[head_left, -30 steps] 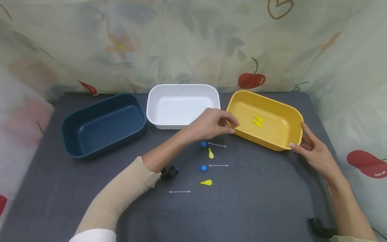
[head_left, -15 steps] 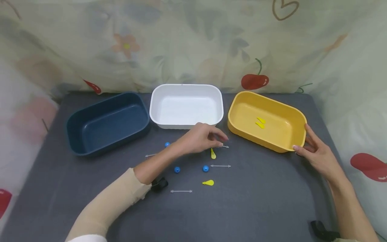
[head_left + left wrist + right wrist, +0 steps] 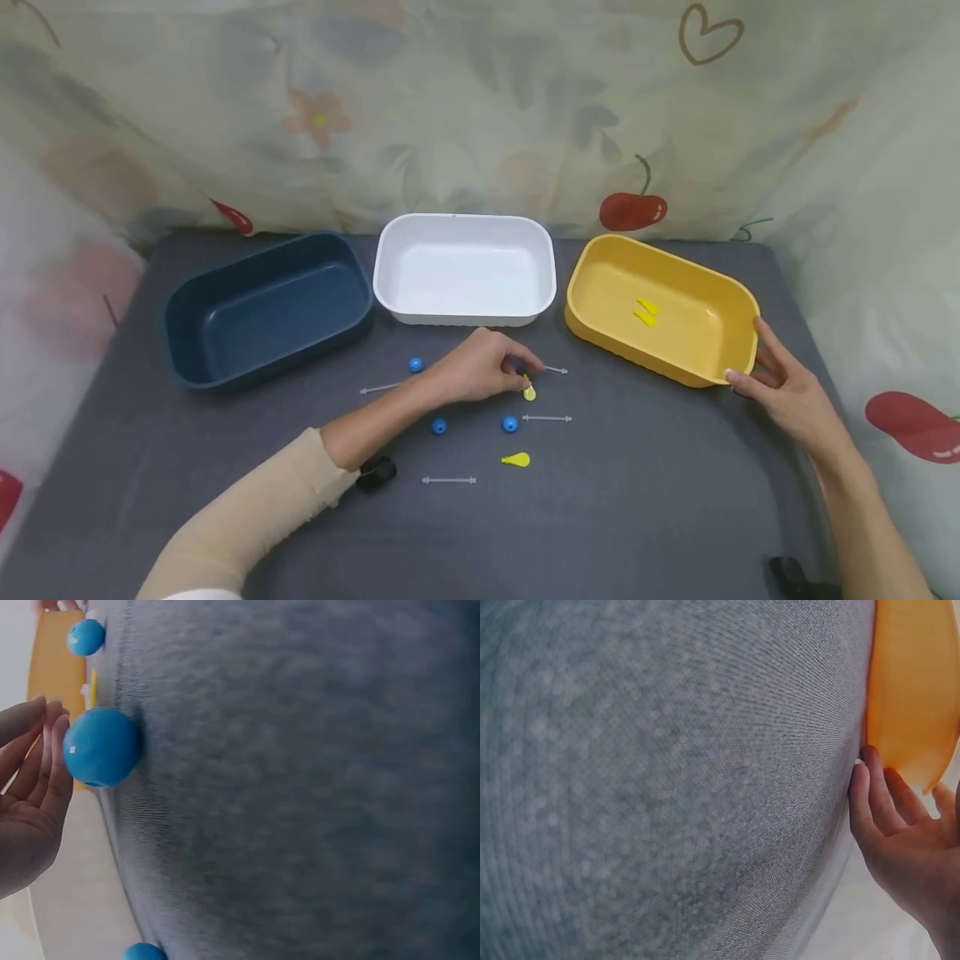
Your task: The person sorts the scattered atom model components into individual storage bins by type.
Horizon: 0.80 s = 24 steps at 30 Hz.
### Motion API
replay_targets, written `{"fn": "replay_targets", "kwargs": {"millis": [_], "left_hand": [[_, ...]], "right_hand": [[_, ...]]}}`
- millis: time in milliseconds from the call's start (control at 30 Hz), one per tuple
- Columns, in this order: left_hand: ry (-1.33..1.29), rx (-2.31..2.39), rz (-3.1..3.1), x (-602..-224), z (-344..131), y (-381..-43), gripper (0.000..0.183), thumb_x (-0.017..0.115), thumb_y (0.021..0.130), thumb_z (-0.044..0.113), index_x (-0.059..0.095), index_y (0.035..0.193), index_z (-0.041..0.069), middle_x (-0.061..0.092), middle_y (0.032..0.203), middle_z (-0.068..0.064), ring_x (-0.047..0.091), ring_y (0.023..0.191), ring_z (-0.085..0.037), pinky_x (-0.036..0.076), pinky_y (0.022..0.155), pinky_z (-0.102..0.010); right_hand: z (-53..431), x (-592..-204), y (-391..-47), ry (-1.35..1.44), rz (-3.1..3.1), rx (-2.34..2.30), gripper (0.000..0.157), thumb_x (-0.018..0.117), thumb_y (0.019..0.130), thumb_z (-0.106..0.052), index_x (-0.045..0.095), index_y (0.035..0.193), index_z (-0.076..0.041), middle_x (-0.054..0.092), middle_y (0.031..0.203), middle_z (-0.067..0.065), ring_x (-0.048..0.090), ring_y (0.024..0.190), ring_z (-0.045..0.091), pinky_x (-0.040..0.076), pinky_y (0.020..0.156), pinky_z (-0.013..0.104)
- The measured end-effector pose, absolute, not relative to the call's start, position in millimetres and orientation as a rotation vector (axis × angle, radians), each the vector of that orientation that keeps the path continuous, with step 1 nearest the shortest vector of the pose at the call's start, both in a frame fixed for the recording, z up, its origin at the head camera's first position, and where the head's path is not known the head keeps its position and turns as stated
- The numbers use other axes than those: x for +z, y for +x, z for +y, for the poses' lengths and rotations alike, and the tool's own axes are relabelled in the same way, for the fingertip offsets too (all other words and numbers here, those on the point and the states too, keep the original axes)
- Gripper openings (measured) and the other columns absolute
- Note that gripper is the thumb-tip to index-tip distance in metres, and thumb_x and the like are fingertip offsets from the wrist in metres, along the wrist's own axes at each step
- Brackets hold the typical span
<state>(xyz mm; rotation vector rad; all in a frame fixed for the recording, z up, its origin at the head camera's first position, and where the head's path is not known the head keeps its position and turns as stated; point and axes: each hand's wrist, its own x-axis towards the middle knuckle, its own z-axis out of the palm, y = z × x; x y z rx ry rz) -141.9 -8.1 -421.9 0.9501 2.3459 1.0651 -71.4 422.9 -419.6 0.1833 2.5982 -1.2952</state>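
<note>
In the head view my left hand (image 3: 487, 367) reaches over the middle of the table, thumb and forefinger right at the upper end of a small yellow teardrop-shaped piece (image 3: 529, 392). Its fingers look only loosely bent in the left wrist view, where a blue ball (image 3: 102, 747) overlaps the fingertips. My right hand (image 3: 787, 392) holds the near right corner of a yellow tub (image 3: 637, 354), thumb at the front and forefinger at the end rim. Two small yellow pieces (image 3: 645, 318) lie inside that tub. Another yellow teardrop-shaped piece (image 3: 516, 459) lies nearer the front.
A white tub (image 3: 465, 318) and a dark blue tub (image 3: 270, 367) stand along the back. Scattered on the grey table are blue balls (image 3: 510, 424) and thin grey rods with knobbed ends (image 3: 448, 480). A patterned curtain (image 3: 465, 108) hangs behind.
My left hand has moved from the yellow tub's left edge down and left to the small yellow piece. My right hand stays at the tub's corner.
</note>
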Motion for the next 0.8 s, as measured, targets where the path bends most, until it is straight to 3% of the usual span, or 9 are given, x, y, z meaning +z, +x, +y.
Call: {"fn": "replay_targets", "kwargs": {"millis": [233, 567, 800], "left_hand": [[0.938, 1.019, 2.337, -430, -13, -138, 0.027, 0.077, 0.088, 0.012, 0.076, 0.114, 0.015, 0.074, 0.092, 0.007, 0.064, 0.073, -0.002, 0.050, 0.064, -0.021], [0.966, 1.049, 2.304, -437, -13, -134, 0.022, 0.079, 0.084, 0.006, 0.077, 0.105, 0.013, 0.074, 0.095, 0.006, 0.065, 0.077, 0.000, 0.053, 0.071, -0.019], [1.005, 1.121, 2.305, -442, -12, -131, 0.022, 0.082, 0.079, 0.002, 0.077, 0.100, 0.008, 0.073, 0.091, 0.001, 0.066, 0.076, -0.003, 0.053, 0.069, -0.017]], "right_hand": [[424, -425, -70, 0.167, 2.605, -1.337, 0.090, 0.065, 0.098, -0.027, -0.002, 0.157, -0.039, 0.020, 0.159, 0.029, 0.052, 0.098, -0.021, 0.045, 0.076, 0.004], [424, -425, -70, 0.161, 2.608, -1.334, 0.090, 0.065, 0.098, -0.027, -0.002, 0.157, -0.038, 0.018, 0.159, 0.028, 0.052, 0.098, -0.021, 0.045, 0.076, 0.004], [422, -424, -71, 0.167, 2.610, -1.342, 0.091, 0.065, 0.098, -0.027, -0.002, 0.158, -0.037, 0.018, 0.158, 0.030, 0.052, 0.097, -0.021, 0.046, 0.076, 0.005]]}}
